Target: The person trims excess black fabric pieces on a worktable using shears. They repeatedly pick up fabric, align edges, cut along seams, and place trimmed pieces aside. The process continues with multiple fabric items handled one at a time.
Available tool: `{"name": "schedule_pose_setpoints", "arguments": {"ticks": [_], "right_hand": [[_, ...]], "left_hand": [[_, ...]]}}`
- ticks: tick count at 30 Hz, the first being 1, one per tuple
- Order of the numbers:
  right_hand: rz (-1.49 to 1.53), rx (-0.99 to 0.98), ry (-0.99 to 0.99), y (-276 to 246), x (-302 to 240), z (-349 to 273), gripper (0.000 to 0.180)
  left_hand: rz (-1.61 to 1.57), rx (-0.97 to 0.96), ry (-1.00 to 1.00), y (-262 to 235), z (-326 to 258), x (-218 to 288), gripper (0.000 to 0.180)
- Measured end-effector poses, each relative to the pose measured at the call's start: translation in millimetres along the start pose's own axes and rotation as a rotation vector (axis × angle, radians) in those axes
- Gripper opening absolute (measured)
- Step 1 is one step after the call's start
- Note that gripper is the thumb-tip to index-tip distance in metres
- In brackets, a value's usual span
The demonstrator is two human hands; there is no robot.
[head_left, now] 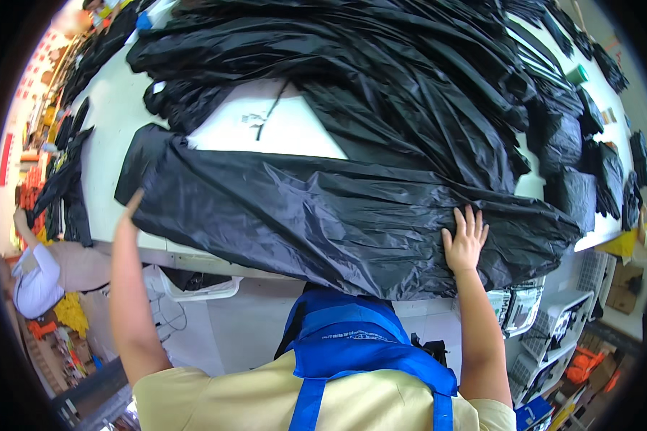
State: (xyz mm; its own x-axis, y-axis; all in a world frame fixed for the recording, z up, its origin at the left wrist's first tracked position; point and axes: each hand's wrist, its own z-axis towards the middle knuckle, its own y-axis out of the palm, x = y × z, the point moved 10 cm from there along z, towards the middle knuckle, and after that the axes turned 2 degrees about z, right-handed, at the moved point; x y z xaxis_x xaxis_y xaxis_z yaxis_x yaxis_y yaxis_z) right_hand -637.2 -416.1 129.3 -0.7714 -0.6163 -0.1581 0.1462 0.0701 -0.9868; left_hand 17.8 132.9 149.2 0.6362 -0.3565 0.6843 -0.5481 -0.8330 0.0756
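A long piece of shiny black fabric (287,208), perhaps a rain trouser leg, lies lengthwise across the near side of the white table. My right hand (465,241) rests flat on its right part with the fingers spread. At the fabric's left end is my left hand (131,207), touching the edge; it is blurred and its fingers are partly hidden, so its grip cannot be made out. Wrinkles run through the fabric around my right hand, while the left part is smoother. Its near edge hangs over the table's front.
A big heap of black garments (352,57) covers the far table. Black bundles (575,190) sit at the right. Below the table edge are a white bin (205,289) and wire baskets (553,323). A co-worker (39,269) handles black clothing at the left.
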Motion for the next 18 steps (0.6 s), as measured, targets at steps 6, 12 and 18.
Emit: {"name": "schedule_pose_setpoints", "arguments": {"ticks": [6, 12, 18], "right_hand": [[-0.104, -0.003, 0.011, 4, 18, -10, 0.060], [-0.128, -0.029, 0.034, 6, 28, -14, 0.061], [0.019, -0.020, 0.001, -7, 32, 4, 0.058]], "left_hand": [[0.506, 0.002, 0.024, 127, -28, -67, 0.049], [0.857, -0.055, 0.872, 171, -85, 66, 0.043], [0.876, -0.135, 0.397, 153, -58, -33, 0.025]]}}
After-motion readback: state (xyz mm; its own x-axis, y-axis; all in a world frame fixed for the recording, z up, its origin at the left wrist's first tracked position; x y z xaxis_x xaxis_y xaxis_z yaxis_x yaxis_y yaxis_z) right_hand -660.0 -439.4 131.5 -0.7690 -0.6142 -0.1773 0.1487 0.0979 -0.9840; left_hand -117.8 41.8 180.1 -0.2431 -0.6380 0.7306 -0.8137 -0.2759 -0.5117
